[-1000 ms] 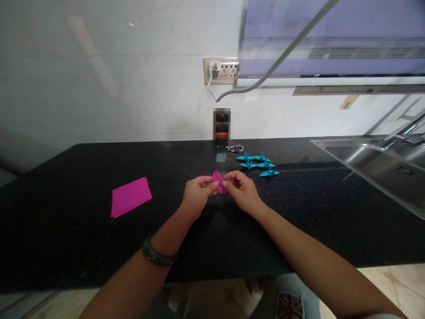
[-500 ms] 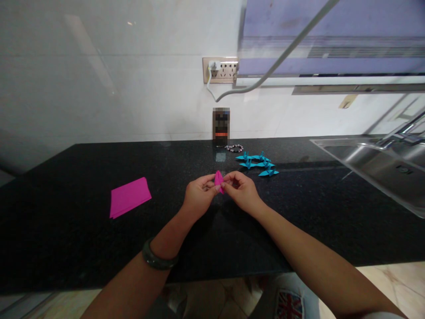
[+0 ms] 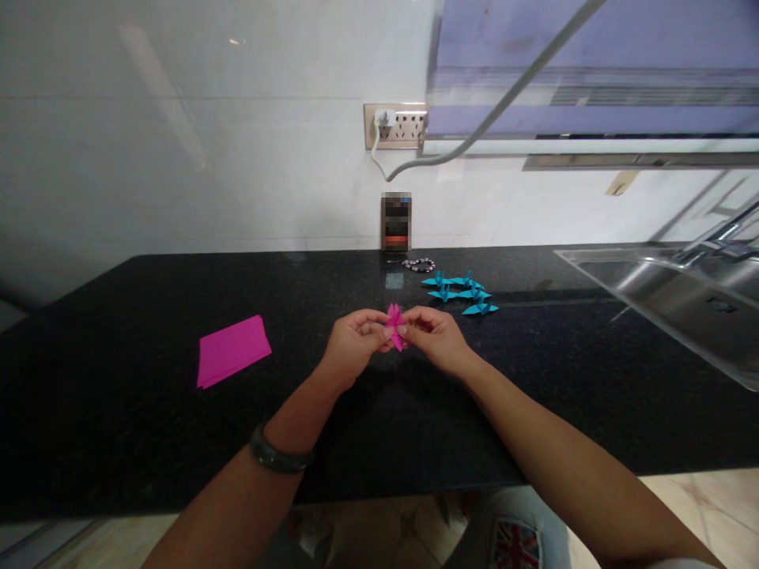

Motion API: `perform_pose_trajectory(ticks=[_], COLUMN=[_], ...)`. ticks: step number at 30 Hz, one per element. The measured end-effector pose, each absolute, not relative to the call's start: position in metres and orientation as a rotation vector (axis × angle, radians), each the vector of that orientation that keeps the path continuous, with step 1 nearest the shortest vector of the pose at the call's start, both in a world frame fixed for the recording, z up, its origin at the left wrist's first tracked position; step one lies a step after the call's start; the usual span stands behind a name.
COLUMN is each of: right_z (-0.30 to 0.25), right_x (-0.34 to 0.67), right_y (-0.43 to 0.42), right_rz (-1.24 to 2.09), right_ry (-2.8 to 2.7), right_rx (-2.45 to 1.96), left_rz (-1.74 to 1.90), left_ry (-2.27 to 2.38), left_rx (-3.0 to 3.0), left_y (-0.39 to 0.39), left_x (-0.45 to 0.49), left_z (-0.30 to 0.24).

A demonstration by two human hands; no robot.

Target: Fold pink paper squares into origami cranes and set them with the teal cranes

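Over the counter point(image 3: 148, 427), left hand point(image 3: 353, 344) and right hand point(image 3: 436, 338) pinch the pink paper fold point(image 3: 394, 320), its long axis roughly upright.

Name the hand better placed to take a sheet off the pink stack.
Probably left: the left hand lies nearer the pink stack, which sits off to its side; the right hand would have to cross it. Both hands pinch the folded pink paper.
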State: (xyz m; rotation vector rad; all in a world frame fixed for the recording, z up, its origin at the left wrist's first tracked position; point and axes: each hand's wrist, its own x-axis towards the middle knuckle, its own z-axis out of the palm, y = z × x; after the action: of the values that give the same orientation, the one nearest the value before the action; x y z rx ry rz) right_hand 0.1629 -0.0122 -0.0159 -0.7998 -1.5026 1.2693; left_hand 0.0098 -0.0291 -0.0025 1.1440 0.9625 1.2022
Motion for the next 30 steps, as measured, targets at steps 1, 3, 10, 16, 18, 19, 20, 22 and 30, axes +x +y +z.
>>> perform_pose_trajectory(ticks=[1, 3, 10, 16, 18, 19, 20, 22, 30], right_z=[-0.0159, -0.0160, -0.0113, -0.0162, -0.0175, -0.0175, -0.0172, -0.0161, -0.0177], right_x=[0.1634, 0.1642, 0.1670, 0.1644, 0.1629, 0.1624, 0.1621, 0.1624, 0.1644], right_y=[-0.0123, -0.0124, -0.0144, -0.0126, -0.0117, -0.0114, -0.0112, -0.0111, -0.0111], right_rz=[1.259, 1.249, 1.232, 1.413, 1.445, 1.440, 1.433, 1.414, 1.428], right_ry=[-1.503, -1.501, -1.557, -1.362, -1.332, -1.353, -1.386, -1.432, -1.507], right_rx=[-0.796, -0.765, -0.687, -0.689, -0.744, -0.774, -0.799, -0.827, -0.821], left_rz=[1.195, 1.183, 1.178, 1.249, 1.301, 1.321, 1.334, 1.335, 1.347], left_ry=[0.951, 0.930, 0.928, 0.991, 1.044, 1.066, 1.082, 1.081, 1.037], left_rx=[1.127, 1.100, 1.066, 1.234, 1.351, 1.406, 1.450, 1.499, 1.447], left_y=[-0.0290, -0.0291, -0.0306, -0.0296, -0.0294, -0.0294, -0.0294, -0.0295, -0.0287], left_x=[0.0096, 0.0089, 0.0082, 0.0105, 0.0113, 0.0116, 0.0118, 0.0120, 0.0103], left_z=[-0.0030, -0.0034, -0.0018, -0.0041, -0.0057, -0.0064, -0.0068, -0.0070, -0.0078])
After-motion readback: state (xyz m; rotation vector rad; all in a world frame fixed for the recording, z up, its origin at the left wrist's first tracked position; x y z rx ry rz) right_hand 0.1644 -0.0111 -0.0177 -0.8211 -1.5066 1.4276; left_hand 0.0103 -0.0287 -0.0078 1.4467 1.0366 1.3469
